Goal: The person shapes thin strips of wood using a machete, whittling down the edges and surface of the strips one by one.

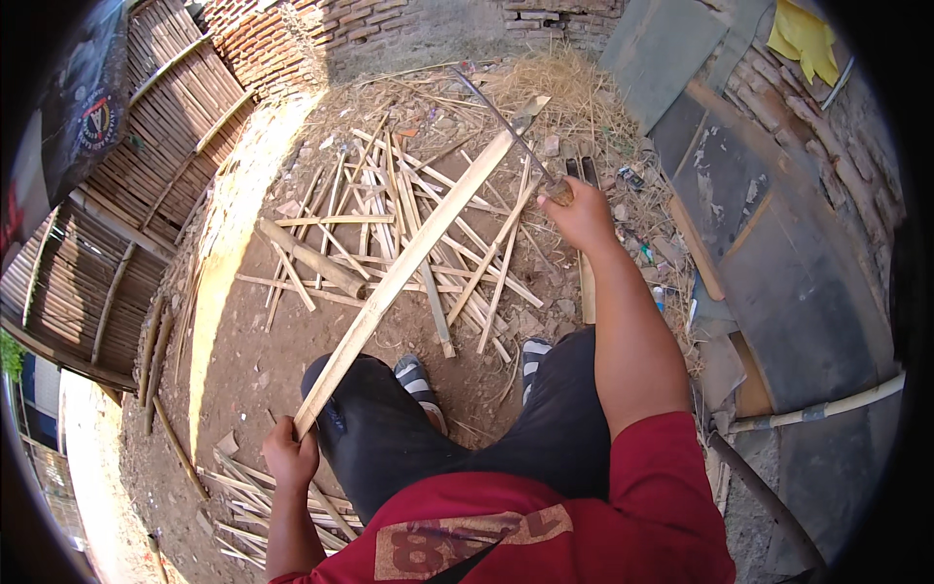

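My left hand (291, 455) is closed around the near end of a long, pale split bamboo strip (407, 268). The strip slants away across my left thigh toward the far middle. In my right hand (582, 216) is the wooden handle of a long, narrow-bladed knife (494, 113), its blade pointing far and left. Seen from above, the blade crosses the strip near its far end; whether it touches or cuts in, I cannot tell. Beneath the strip, many thin bamboo slats (467, 277) lie in a loose, crisscrossed pile on the dirt.
A round bamboo piece (313, 257) lies left of the pile. More slats (255, 511) are heaped by my left forearm. Bamboo screens (161, 112) stand at the left, a brick wall (263, 39) at the back. Dark panels (798, 263) lean along the right, near a pole (769, 496).
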The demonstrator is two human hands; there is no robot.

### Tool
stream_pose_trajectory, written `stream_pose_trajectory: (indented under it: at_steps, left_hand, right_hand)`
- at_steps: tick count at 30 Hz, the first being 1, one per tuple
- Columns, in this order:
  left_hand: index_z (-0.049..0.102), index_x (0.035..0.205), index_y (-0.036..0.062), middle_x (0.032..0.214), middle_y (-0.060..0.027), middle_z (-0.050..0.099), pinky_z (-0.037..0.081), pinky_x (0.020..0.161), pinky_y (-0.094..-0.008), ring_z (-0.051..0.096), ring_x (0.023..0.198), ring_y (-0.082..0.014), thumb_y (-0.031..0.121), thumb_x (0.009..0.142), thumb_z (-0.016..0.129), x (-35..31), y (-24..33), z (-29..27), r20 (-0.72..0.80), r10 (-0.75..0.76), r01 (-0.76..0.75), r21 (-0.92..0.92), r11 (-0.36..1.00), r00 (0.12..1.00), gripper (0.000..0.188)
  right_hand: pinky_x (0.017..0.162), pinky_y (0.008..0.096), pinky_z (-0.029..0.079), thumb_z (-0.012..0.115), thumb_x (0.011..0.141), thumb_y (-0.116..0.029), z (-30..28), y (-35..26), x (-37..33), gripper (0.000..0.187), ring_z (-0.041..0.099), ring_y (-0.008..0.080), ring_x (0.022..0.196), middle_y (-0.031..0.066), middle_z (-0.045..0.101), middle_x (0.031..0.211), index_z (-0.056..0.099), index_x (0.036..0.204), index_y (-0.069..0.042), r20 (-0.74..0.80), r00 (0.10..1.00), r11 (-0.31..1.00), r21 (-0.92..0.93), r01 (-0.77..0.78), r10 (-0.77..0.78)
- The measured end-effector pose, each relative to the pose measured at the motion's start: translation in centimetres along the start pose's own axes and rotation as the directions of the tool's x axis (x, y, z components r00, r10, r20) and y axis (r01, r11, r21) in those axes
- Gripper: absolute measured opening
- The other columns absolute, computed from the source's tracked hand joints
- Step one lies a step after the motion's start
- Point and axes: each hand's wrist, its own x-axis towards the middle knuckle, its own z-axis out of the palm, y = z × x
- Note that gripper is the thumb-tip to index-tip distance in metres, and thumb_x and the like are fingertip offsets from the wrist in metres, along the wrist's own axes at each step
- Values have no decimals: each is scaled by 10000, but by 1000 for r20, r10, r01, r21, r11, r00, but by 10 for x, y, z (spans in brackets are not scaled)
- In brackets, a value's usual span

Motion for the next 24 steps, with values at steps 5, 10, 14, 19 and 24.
stream_pose_trajectory:
  at_steps: [5,10,14,19,24]
  left_hand:
    - [489,734,-6,599,-205,496,396,531,-425,501,520,-342,139,838,681,0,3,3,5,-32,33,-43,999,999,262]
    - [482,731,-3,585,-182,471,384,524,-411,452,512,-266,163,853,692,2,5,3,8,-70,70,-65,995,998,294]
    - [487,711,-6,592,-210,497,409,523,-422,508,508,-334,116,832,670,-1,8,-1,13,-65,66,-32,997,998,251]
    - [486,726,-1,595,-198,483,379,521,-421,468,510,-291,160,856,696,-4,2,4,8,-47,47,-19,999,999,295]
    - [500,735,-6,604,-206,493,391,533,-425,480,513,-303,165,871,678,-3,3,9,17,-31,31,-37,999,999,282]
  right_hand:
    - [903,443,556,799,833,-358,3,-49,-17,544,708,370,1032,214,736,1075,689,1276,-62,198,971,991,19,131,-133]
    - [842,481,556,794,816,-306,5,-73,-31,428,697,390,956,179,733,988,724,1185,-101,368,844,897,-52,438,-391]
    - [869,474,555,799,827,-342,4,-64,-25,480,700,389,988,197,735,1027,712,1225,-87,350,882,923,-99,371,-317]
    - [912,442,553,797,851,-378,-2,-23,-6,547,712,371,1030,212,739,1093,688,1272,-46,112,994,999,-42,20,-15]
    - [886,439,558,800,844,-360,-4,-26,-8,516,717,380,996,210,743,1064,702,1235,-38,82,996,999,18,37,-38]
